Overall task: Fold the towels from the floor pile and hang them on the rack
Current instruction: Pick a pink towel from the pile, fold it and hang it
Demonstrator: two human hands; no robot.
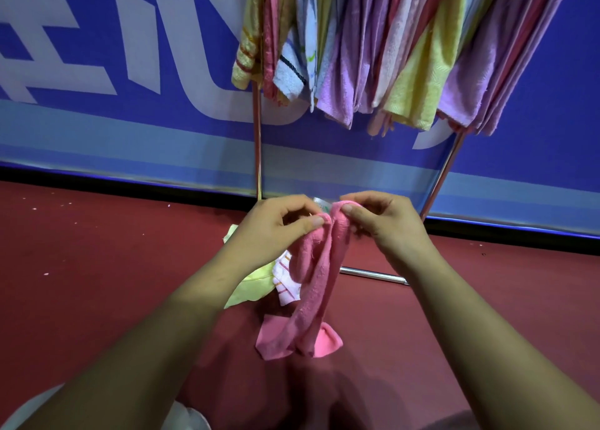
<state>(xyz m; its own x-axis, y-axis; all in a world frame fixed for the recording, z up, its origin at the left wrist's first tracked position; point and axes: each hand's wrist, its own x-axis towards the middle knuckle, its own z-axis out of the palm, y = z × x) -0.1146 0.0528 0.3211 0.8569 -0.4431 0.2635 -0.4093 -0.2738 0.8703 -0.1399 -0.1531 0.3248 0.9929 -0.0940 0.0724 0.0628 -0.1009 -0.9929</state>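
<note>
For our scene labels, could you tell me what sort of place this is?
Probably an indoor hall or staged set, not a home: a dark red floor, a blue banner wall with large white lettering, and a metal rack crowded with hanging towels.

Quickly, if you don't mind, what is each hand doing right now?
Left hand: pinching the top edge of the pink terry towel.
Right hand: pinching the same towel's top edge.

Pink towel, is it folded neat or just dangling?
Dangling, not folded: left hand and right hand pinch its top, and the pink towel hangs bunched.
</note>
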